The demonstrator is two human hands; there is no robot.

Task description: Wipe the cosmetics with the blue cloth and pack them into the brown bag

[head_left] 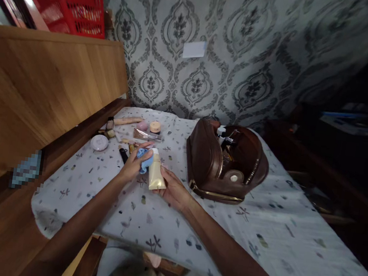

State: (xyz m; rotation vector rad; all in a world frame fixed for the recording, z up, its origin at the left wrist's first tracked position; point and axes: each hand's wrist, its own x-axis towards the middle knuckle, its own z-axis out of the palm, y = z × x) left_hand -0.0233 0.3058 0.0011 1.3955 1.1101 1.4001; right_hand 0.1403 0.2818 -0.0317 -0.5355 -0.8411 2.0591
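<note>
Head camera gives me both of the bare hands, over a bench (pixel 165 226) covered by white cloth with small printed palms, leaves and flamingos. With the right hand (pixel 173 188) I hold a pale gold squeeze tube (pixel 157 176) with a white cap (pixel 155 151); this grip is narrow, with the fingers around the right side of the tube, close to its flat end. The tube is tilted, its cap to the far side and its flat end to the near side. It is at the middle of the scene, left of the bag. In the left hand (pixel 132 166) the grip is holding a crumpled light blue cloth (pixel 146 161), which lies against the tube, just below the cap.

On the right there stands a dark brown leather-like bag (pixel 205 154) with gold zippers, unzipped, and inside it I see several small items, among them a round disc (pixel 234 176).

At the far left of the bench are a peach round jar (pixel 154 127), a pink rounded sponge (pixel 142 126), a shiny pinkish tube (pixel 146 136) and a white round compact (pixel 99 142). A black slim stick (pixel 123 155) is near the left hand. Further left, a red plastic basket (pixel 66 0) stands on a wooden cabinet (pixel 51 66).
</note>
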